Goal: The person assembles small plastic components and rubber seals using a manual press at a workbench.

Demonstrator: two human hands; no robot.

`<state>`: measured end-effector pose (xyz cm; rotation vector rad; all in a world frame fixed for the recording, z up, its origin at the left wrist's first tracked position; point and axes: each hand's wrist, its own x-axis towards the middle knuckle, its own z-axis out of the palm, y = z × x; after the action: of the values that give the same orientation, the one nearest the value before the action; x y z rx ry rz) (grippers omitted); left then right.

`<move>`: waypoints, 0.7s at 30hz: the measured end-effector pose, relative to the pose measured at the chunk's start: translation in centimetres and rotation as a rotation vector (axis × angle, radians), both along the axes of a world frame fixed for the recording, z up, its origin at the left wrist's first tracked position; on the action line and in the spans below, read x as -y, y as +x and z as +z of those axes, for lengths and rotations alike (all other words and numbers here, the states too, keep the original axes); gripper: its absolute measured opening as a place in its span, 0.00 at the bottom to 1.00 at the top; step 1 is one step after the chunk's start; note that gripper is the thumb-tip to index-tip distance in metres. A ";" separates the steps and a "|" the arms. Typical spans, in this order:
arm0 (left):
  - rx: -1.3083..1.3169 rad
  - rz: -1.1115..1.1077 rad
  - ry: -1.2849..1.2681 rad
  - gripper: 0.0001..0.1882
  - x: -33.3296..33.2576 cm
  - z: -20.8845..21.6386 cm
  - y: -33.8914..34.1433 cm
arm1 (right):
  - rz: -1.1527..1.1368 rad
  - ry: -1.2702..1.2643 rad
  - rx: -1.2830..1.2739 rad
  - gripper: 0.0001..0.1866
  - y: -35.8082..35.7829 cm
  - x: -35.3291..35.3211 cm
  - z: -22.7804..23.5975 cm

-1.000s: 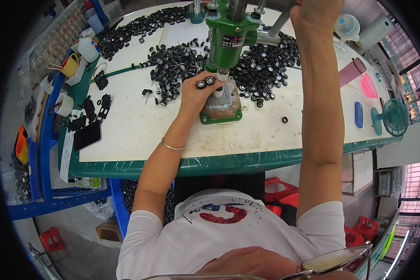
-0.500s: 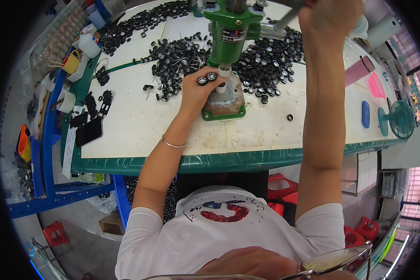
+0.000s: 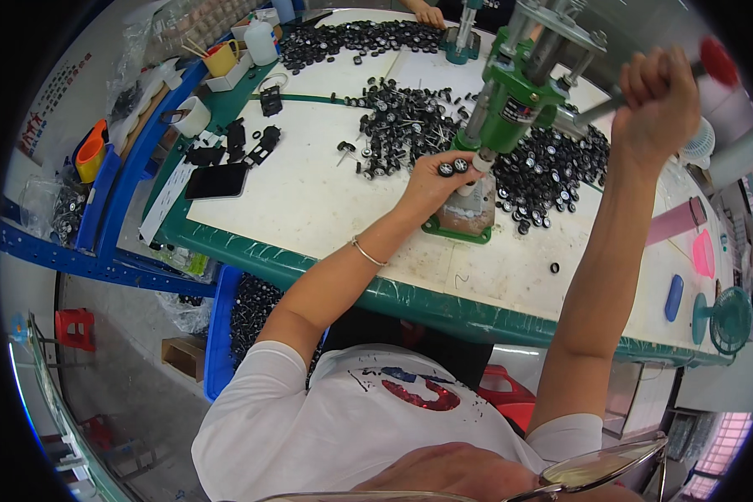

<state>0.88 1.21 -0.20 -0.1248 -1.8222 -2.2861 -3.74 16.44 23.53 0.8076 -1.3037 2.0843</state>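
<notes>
With my left hand [image 3: 433, 184] I am gripping two small black wheels with silver spoked hubs [image 3: 446, 169] near the white tip [image 3: 483, 163] of a green metal press [image 3: 510, 110], while my right hand [image 3: 657, 107] is clasping its grey metal lever [image 3: 602, 110], fingers curled around.

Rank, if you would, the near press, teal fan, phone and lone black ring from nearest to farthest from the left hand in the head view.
From the left hand:
1. Near press: immediately to its right.
2. Lone black ring: lower right.
3. Phone: off to the left.
4. Teal fan: far lower right.
</notes>
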 end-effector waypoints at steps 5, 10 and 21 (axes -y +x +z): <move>0.015 -0.034 0.010 0.14 0.4 0.6 -0.3 | 1.274 -0.204 0.500 0.18 -7.9 -1.3 1.6; 0.049 -0.024 0.224 0.12 2.0 0.2 -0.8 | 0.008 0.213 0.401 0.10 -12.3 0.7 -0.5; 0.270 0.219 -0.647 0.13 8.6 -2.0 0.9 | -0.212 0.717 0.534 0.15 -2.2 -10.1 -12.4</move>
<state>1.81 -7.39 -2.15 0.2842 -2.5068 -1.5568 -5.93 26.55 11.12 0.3392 -2.3812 1.7080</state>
